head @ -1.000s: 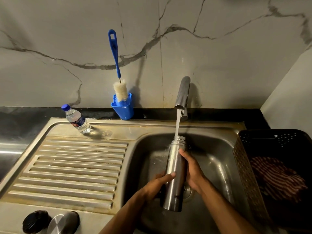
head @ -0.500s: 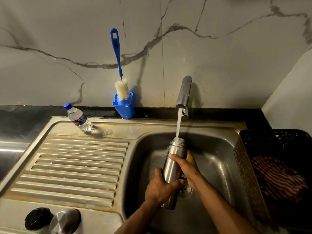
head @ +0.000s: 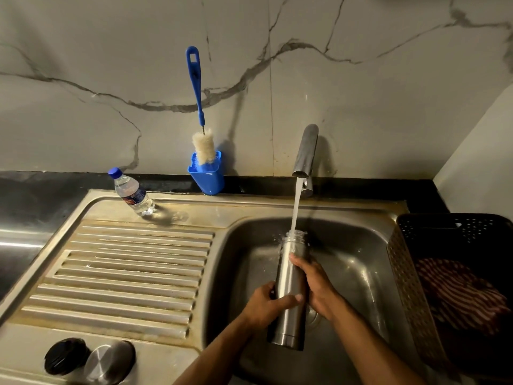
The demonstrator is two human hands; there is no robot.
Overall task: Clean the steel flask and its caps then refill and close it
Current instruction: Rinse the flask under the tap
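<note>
Rinsing stage: flask (head: 290,290) held upright over the sink (head: 361,262), mouth under the tap (head: 305,151) stream. Left hand (head: 266,304) grasps mid-body; right hand (head: 316,284) wraps the upper body. Keep the mouth centred beneath the water and the grip firm, since wet steel slips. Caps (head: 88,359) wait on the drainboard.

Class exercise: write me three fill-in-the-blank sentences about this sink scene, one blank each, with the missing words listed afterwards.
1. Both hands, left hand and right hand, hold the steel flask under running ____.
2. The bottle brush stands in a ____ holder.
3. The two caps, black cap and steel cap, lie on the ____ to the sink's left.

Missing words: water; blue; drainboard
</note>
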